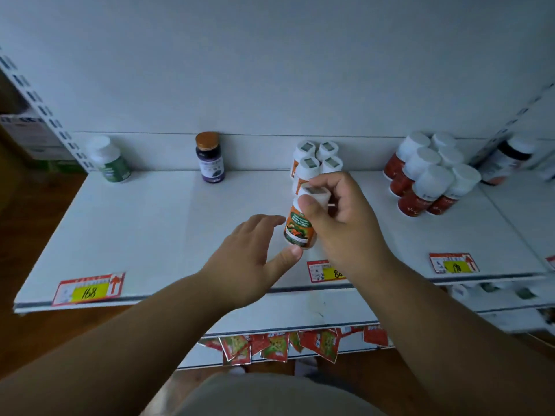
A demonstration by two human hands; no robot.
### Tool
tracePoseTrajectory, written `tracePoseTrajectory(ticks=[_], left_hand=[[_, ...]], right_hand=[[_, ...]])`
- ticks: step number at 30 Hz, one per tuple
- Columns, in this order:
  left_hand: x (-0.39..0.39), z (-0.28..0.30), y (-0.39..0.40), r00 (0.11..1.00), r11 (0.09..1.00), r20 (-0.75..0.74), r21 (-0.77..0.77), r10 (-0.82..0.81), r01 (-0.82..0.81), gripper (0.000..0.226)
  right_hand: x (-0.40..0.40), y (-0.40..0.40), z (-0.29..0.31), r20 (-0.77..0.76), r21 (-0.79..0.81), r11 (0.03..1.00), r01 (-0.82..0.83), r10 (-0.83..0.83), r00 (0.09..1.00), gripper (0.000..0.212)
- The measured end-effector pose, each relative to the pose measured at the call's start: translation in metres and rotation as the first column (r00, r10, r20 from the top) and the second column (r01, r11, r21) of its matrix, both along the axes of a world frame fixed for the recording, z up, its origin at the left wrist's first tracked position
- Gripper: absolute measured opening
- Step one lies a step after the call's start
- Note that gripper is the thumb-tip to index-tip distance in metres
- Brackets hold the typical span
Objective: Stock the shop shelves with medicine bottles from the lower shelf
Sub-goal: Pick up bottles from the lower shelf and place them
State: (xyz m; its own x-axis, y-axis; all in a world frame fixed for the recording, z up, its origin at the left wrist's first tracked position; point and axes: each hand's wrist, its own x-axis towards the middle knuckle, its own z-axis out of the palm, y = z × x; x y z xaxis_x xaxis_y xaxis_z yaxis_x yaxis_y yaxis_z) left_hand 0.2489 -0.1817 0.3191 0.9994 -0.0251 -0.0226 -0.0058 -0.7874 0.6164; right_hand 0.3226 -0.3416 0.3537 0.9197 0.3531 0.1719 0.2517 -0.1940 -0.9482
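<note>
Right hand (336,217) pinching orange bottle (300,223) by its cap, ready to join the cluster (318,159) behind; left hand (249,250) relaxed wide, thumb steadying its base.

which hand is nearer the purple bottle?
Left. The left hand is below and right of the purple bottle, thumb touching the orange bottle. The right hand grips that bottle's cap, farther right.
</note>
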Motion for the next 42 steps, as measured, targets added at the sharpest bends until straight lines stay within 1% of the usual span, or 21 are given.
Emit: tracePoseTrajectory(ticks=[3,5,7,10,13,15,17,19,21,24,27,29,31,35,39,42], left_hand=[[0.032,-0.009,-0.007,0.999,0.994,-0.043,0.11,-0.022,0.027,0.083],[0.051,-0.015,-0.012,0.997,0.993,-0.08,0.122,0.011,-0.001,0.081],[0.065,-0.023,-0.016,0.995,0.99,-0.095,0.136,0.038,-0.025,0.082],[0.076,-0.038,-0.02,0.997,0.967,-0.078,0.253,0.028,-0.007,0.086],[0.082,-0.048,-0.026,0.998,0.935,-0.059,0.354,0.03,-0.007,0.096],[0.085,-0.053,-0.032,0.996,0.924,-0.073,0.381,0.058,-0.026,0.098],[0.088,-0.056,-0.035,0.993,0.912,-0.09,0.408,0.078,-0.035,0.096],[0.089,-0.058,-0.036,0.992,0.898,-0.092,0.438,0.083,-0.034,0.093],[0.089,-0.057,-0.035,0.991,0.901,-0.105,0.432,0.079,-0.026,0.092],[0.082,-0.048,-0.034,0.991,0.924,-0.1,0.381,0.085,-0.041,0.09],[0.064,-0.038,-0.03,0.998,0.945,-0.011,0.323,0.06,-0.053,0.079],[0.048,-0.032,-0.028,0.999,0.954,0.036,0.3,-0.025,0.014,0.071],[0.035,-0.026,-0.028,0.99,0.95,0.049,0.29,-0.136,0.116,0.066],[0.013,-0.024,-0.038,0.935,0.92,0.144,0.279,-0.324,0.276,0.06],[-0.01,-0.027,-0.069,0.907,0.917,0.175,0.187,-0.383,0.352,0.061],[-0.029,-0.039,-0.093,0.88,0.894,0.169,0.143,-0.444,0.424,0.06]], right_hand=[[0.024,-0.006,-0.009,0.034,-0.243,0.968,0.054,-0.047,0.998,0.025],[0.043,-0.01,-0.014,0.047,-0.38,0.924,0.046,-0.03,0.998,0.031],[0.063,-0.014,-0.019,0.065,-0.468,0.883,0.029,0.002,0.998,0.034],[0.084,-0.015,-0.029,0.159,-0.507,0.862,0.005,0.088,0.983,0.031],[0.096,-0.012,-0.039,0.268,-0.532,0.847,-0.013,0.183,0.946,0.03],[0.104,-0.012,-0.042,0.321,-0.537,0.844,-0.002,0.206,0.924,0.03],[0.111,-0.014,-0.044,0.363,-0.556,0.831,0.011,0.231,0.903,0.029],[0.114,-0.015,-0.044,0.369,-0.571,0.821,0.004,0.252,0.894,0.029],[0.111,-0.014,-0.045,0.367,-0.565,0.825,0.004,0.247,0.897,0.029],[0.096,-0.017,-0.044,0.368,-0.547,0.836,0.046,0.191,0.91,0.039],[0.073,-0.023,-0.039,0.414,-0.519,0.842,0.145,0.099,0.905,0.044],[0.052,-0.028,-0.034,0.422,-0.538,0.814,0.219,0.035,0.906,0.041],[0.029,-0.035,-0.03,0.411,-0.546,0.786,0.291,-0.052,0.91,0.04],[-0.027,-0.057,-0.022,0.366,-0.518,0.767,0.379,-0.201,0.909,0.04],[-0.076,-0.092,-0.017,0.286,-0.521,0.741,0.423,-0.316,0.905,0.042],[-0.102,-0.123,-0.028,0.231,-0.508,0.745,0.432,-0.365,0.902,0.042]])
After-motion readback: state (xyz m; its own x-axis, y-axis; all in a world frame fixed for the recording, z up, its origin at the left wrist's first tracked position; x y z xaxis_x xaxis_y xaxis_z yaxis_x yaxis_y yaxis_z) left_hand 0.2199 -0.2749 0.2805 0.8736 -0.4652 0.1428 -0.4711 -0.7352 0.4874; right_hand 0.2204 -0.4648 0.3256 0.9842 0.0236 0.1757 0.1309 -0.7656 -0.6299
